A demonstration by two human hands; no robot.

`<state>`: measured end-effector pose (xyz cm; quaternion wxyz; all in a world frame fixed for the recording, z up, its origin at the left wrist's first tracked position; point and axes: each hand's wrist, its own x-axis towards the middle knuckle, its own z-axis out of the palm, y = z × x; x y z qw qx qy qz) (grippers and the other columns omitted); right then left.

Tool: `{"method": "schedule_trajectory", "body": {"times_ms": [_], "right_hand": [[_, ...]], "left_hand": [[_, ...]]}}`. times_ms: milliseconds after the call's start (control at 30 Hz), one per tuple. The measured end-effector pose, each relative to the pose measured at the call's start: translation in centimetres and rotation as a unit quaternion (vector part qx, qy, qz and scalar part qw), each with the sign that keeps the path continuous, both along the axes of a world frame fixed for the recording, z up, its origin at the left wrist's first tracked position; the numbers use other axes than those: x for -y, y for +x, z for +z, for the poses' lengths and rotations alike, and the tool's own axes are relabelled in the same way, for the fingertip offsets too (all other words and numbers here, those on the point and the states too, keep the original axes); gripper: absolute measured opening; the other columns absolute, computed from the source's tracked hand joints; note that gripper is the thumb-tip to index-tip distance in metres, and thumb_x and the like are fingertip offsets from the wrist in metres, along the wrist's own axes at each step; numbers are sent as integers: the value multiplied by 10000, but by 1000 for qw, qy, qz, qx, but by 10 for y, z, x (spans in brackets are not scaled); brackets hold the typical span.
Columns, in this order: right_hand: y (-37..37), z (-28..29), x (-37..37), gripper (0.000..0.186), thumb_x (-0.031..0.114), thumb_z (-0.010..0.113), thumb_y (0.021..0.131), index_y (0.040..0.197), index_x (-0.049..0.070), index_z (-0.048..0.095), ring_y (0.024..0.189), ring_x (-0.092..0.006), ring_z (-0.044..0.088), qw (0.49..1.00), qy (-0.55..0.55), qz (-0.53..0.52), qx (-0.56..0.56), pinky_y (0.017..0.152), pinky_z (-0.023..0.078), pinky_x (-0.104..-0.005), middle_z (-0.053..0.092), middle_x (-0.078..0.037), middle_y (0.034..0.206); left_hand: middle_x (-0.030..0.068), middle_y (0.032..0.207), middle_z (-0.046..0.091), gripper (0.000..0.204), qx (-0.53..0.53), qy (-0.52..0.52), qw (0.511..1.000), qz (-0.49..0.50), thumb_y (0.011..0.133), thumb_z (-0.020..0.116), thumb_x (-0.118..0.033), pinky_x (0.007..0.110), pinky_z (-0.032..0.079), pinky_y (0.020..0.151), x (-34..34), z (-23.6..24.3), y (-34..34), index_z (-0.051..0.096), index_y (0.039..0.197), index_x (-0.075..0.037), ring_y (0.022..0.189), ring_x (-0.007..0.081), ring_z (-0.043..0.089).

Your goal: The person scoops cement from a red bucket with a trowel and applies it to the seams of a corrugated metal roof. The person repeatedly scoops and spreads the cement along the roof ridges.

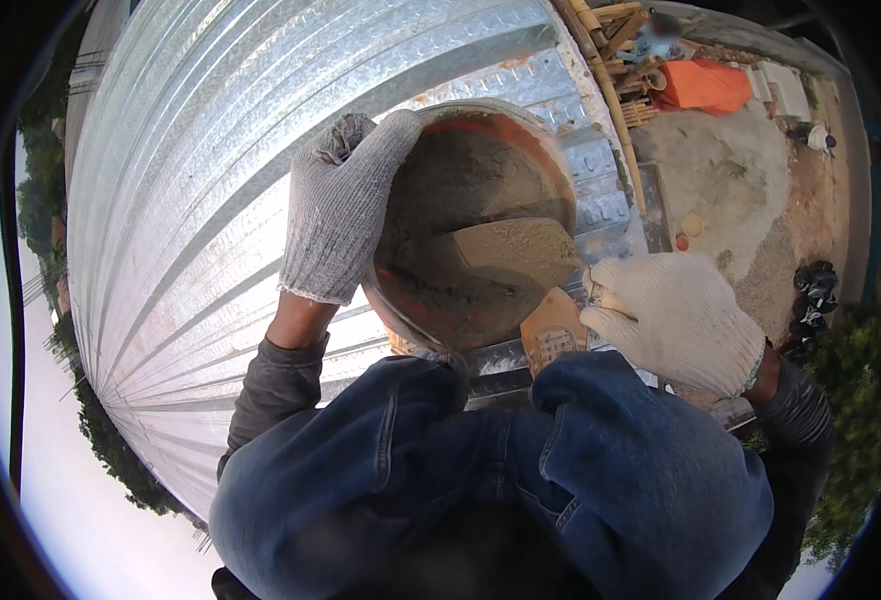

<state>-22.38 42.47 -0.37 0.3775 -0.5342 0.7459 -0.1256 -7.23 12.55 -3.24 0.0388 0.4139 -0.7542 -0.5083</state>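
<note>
Bucket: the round, orange-walled bucket caked with grey residue (524,138) sits at twelve o'clock from the blue denim knees (601,415), mouth facing up, holding a grey mortar-like mix (451,180).
Trowel: the flat, broad-bladed trowel coated in grey mix (516,250) lies within the bucket mouth, toward its four o'clock side; whether the blade rests on the mix or hangs above it, I cannot tell.
Right hand: the right hand in an off-white knitted glove (676,318) is curled at the blade's root, apparently around the handle, which the glove hides.
Left hand: the left hand in a grey knitted glove (341,215) clasps the bucket rim at nine to ten o'clock.
Blade bearing: ten o'clock from the right hand.
Long axis: roughly nine to three o'clock, free end toward nine.
Nearer hand to blade: the right.
Pivotal relation, as I judge it: blade inside the rim, right hand outside.
</note>
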Motion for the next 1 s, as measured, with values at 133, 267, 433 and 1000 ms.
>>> {"method": "schedule_trajectory", "body": {"times_ms": [133,267,433,1000], "right_hand": [[-7,6,-19,309,366,745,997,1063,66,722,849,-426,738,996,21,-66,-58,744,578,-503,738,-187,887],[4,-5,-17,328,364,748,997,1098,53,732,862,-433,745,998,54,-18,5,729,585,-498,743,-201,907],[28,-32,0,317,349,731,1019,1072,37,739,810,-394,783,992,-39,-3,124,749,622,-474,772,-194,901],[-39,-41,-30,361,322,788,987,1080,-25,751,811,-279,739,960,-131,-192,159,779,572,-383,753,-170,940]], "left_hand": [[-7,858,711,302,-16,3,1000,3,1059,799,-334,262,533,710,-11,0,0,784,985,-42,783,61,626],[-16,837,702,303,-34,-4,999,10,1058,797,-333,259,528,695,-6,-1,-1,777,961,-47,769,56,618],[-7,901,750,254,-18,-3,1000,0,1069,789,-298,257,558,727,-1,-2,-3,796,1036,-46,802,62,660],[66,1080,794,318,-112,141,975,128,1122,714,-328,309,623,831,76,-51,66,770,1188,-22,922,145,744]]}}
